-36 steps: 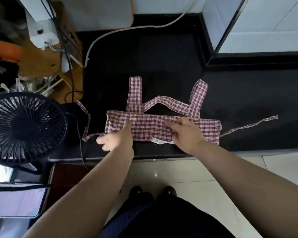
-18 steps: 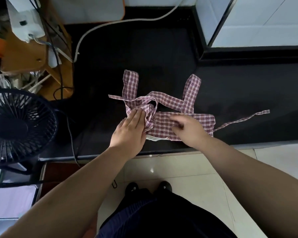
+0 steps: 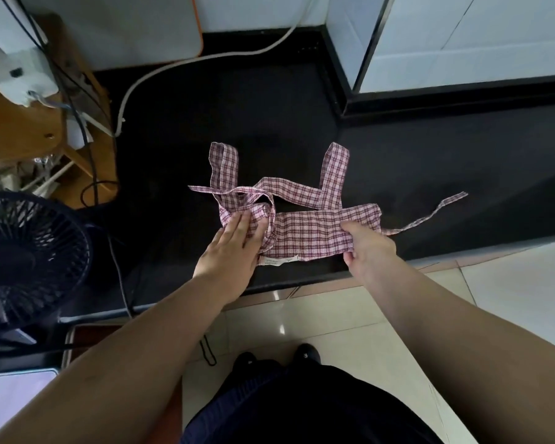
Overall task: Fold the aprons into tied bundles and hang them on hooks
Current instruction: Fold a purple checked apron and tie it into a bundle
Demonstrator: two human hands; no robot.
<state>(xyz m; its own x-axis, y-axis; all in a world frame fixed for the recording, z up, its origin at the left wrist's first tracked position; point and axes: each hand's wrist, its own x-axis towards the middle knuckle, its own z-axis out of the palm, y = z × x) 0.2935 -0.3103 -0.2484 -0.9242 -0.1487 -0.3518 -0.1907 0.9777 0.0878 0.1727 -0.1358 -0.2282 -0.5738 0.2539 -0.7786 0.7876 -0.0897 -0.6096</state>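
A wide black bench [image 3: 269, 107] fills the middle of the view. Its near edge runs above a pale tiled floor [image 3: 334, 315]. At the left stands a round black fan with a wire grille [image 3: 29, 261], and behind it a brown wooden stand [image 3: 20, 129] draped with dark cords. A thick white cable [image 3: 205, 59] curves over the far part of the bench.

The red-and-white checked cloth apron [image 3: 314, 235] lies on the bench near the front edge, folded into a long band. Two broad checked straps reach away from the person. A thin checked tie [image 3: 430, 216] trails off to the right along the bench top. The band's left end is doubled over toward the middle, with another thin tie looped across it.

The left hand [image 3: 228, 254] lies palm down on that doubled-over end. Its fingers [image 3: 241, 225] are straight and close together, pressing the layers flat against the bench.

The right hand [image 3: 369, 251] grips the band towards its right end, at the near edge. Its fingers [image 3: 350, 227] are curled and clamped on the cloth, which passes between thumb and fingers. How much of the cloth is inside the grip cannot be told.

A small white label [image 3: 277, 261] sticks out from the apron's near edge between the two hands, just beside the left one.
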